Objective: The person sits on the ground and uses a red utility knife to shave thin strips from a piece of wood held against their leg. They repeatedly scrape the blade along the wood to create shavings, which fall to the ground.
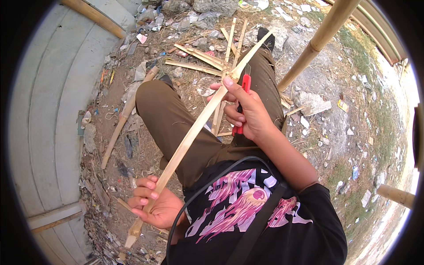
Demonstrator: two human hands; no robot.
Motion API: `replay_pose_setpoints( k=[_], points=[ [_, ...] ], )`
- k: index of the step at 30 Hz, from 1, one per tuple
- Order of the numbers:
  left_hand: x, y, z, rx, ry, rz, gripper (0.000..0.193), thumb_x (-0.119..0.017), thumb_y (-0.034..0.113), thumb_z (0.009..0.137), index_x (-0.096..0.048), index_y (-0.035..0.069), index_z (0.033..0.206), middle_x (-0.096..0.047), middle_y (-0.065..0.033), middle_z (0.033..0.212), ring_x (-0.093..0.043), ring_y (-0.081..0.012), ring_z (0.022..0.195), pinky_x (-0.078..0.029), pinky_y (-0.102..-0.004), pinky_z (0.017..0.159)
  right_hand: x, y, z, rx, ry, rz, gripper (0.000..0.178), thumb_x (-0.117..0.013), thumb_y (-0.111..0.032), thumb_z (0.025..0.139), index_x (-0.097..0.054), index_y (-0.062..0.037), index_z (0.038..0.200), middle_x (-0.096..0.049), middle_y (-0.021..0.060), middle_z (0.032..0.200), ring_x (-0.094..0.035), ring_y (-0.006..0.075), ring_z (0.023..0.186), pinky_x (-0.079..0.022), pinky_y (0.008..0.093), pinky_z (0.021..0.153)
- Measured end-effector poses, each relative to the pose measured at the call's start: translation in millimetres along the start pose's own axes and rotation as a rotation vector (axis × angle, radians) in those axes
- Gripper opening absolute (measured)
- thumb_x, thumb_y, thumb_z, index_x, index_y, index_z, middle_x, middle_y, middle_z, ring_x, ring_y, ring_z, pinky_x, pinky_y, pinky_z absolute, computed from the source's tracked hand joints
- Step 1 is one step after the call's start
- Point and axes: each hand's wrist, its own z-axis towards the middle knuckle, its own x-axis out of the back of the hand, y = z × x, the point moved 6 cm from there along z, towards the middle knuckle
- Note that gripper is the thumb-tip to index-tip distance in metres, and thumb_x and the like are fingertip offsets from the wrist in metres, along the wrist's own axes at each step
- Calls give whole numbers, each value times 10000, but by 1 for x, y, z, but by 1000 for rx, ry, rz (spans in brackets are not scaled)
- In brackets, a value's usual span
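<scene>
A long pale bamboo strip (191, 138) slants across my lap, from the lower left up past my knee. My left hand (155, 202) is closed round its lower part, fingers on one side and thumb on the other. Farther up, my right hand (248, 108) pinches the strip between thumb and forefinger. Its other fingers curl round a red utility knife (246, 84), with the blade pointing up, away from me. Just beyond the right hand, several split bamboo pieces (201, 56) lie fanned out on the ground between my legs, partly hidden by the strip and hand.
A grey panelled wall (44, 119) stands at left, with a bamboo pole (126, 115) lying near it. At right, a thick bamboo post (316, 46) rises beside my leg. Stones, litter and dry grass cover the ground. A black cable (187, 198) loops over my shirt.
</scene>
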Motion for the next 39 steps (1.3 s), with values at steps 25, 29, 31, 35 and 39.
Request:
replay_pose_setpoints(
  k=[25,29,31,35,39],
  points=[
    [-152,-214,-34,1539,-890,-38,461,-437,545,1105,-505,94,1033,-486,8,727,-479,-74,582,-379,-219,489,56,-60,24,273,142,-819,208,-653,-192,983,-680,3,1049,-629,-25,822,-554,58,701,-449,237,625],
    [-147,-207,-41,1521,-923,85,481,-422,544,1110,-407,135,858,-358,53,660,-324,-47,508,-276,-215,430,78,-84,-5,304,130,-924,149,-614,-157,983,-653,-30,1049,-560,-55,801,-505,26,668,-404,219,578],
    [-146,-203,-46,1556,-911,74,473,-426,530,1113,-402,141,844,-361,55,656,-316,-47,492,-286,-222,429,87,-83,-10,327,159,-934,123,-603,-143,984,-649,-39,1031,-539,-57,785,-495,13,664,-388,213,567],
    [-147,-191,-55,1536,-879,68,450,-428,519,1115,-419,140,873,-371,52,658,-332,-46,488,-304,-222,431,80,-59,-11,350,97,-1178,190,-630,-186,914,-597,-5,962,-554,105,697,-536,162,648,-453,342,626],
    [-155,-173,-55,1499,-883,85,426,-422,501,1121,-434,135,904,-366,50,645,-336,-44,482,-299,-211,429,62,-48,-31,395,190,-1425,240,-670,-255,848,-649,-29,927,-627,231,677,-657,444,677,-503,507,623]
  ],
)
